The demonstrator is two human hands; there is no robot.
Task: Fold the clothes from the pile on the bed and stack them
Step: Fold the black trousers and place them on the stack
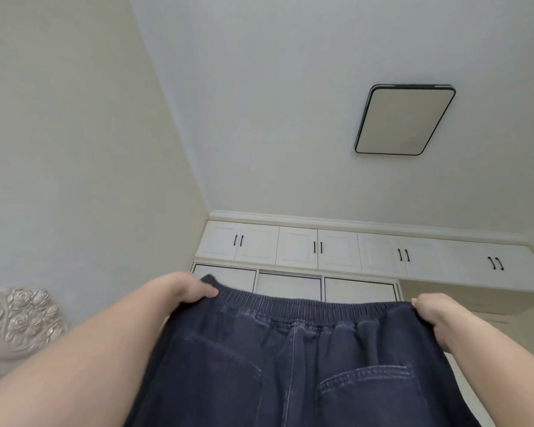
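Head view is tilted up toward the ceiling, and a pair of dark blue trousers [293, 362] is held up in front of the wardrobe [293, 251]. The elastic waistband [309, 306] is stretched sideways between 2 hands: the left hand [182, 288] is pinched on 1 end, the right hand [438, 315] is curled round the other. The legs are hung downward out of frame, so the long axis is judged vertical. Neither hand is clearly nearer; bed and pile are not seen.
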